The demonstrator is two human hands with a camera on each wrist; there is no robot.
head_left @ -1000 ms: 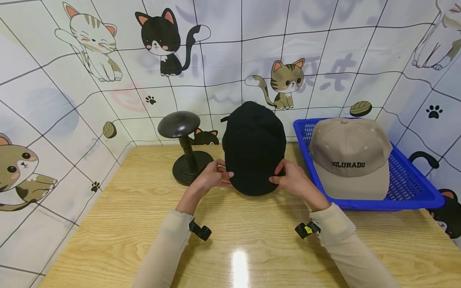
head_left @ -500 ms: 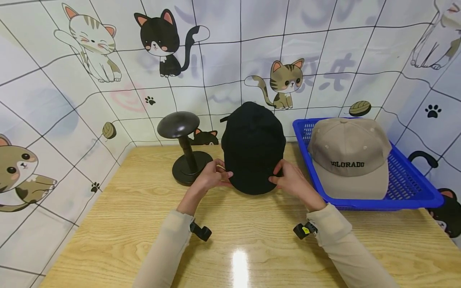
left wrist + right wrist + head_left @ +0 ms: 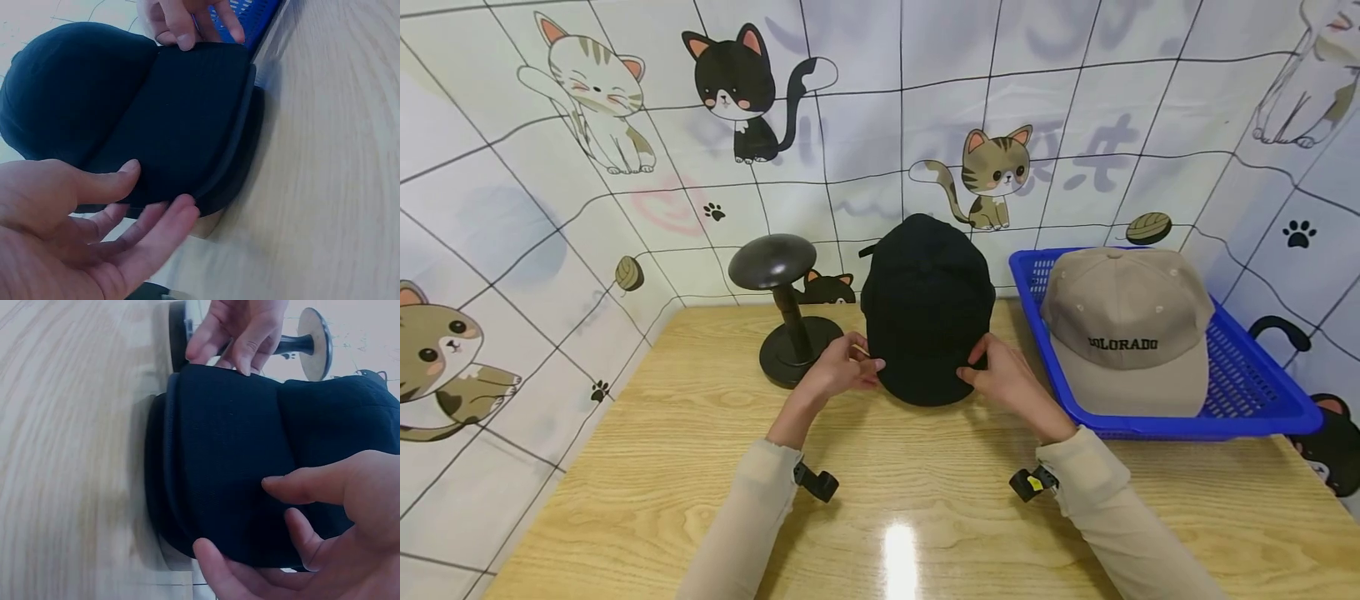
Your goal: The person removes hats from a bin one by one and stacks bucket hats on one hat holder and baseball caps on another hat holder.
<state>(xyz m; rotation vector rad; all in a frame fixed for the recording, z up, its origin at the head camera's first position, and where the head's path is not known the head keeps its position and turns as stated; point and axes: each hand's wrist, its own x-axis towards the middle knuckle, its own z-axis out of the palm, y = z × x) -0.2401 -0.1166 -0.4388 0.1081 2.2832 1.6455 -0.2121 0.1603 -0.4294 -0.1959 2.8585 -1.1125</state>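
A black cap point(image 3: 928, 283) sits upright at the middle back of the table, its brim point(image 3: 175, 106) facing me. My left hand point(image 3: 841, 368) holds the brim's left edge, thumb on top and fingers at the side and below. At the right edge my right hand point(image 3: 1003, 377) pinches the brim in the same way. Under the brim a dark rounded base point(image 3: 154, 487) shows in both wrist views; whatever carries the crown is hidden by the cap. Left of the cap stands a bare black hat stand point(image 3: 772, 262) with a domed top and round foot.
A blue plastic basket point(image 3: 1262, 392) stands to the right, with a tan cap point(image 3: 1123, 317) lettered COLORADO in it. The wooden table point(image 3: 910, 475) stretches toward me. Walls with a cat-print covering point(image 3: 865, 117) rise behind and at both sides.
My right forearm has shifted very slightly to the left. Both hands stay at the brim's edges, and the cap keeps nearly the same place.
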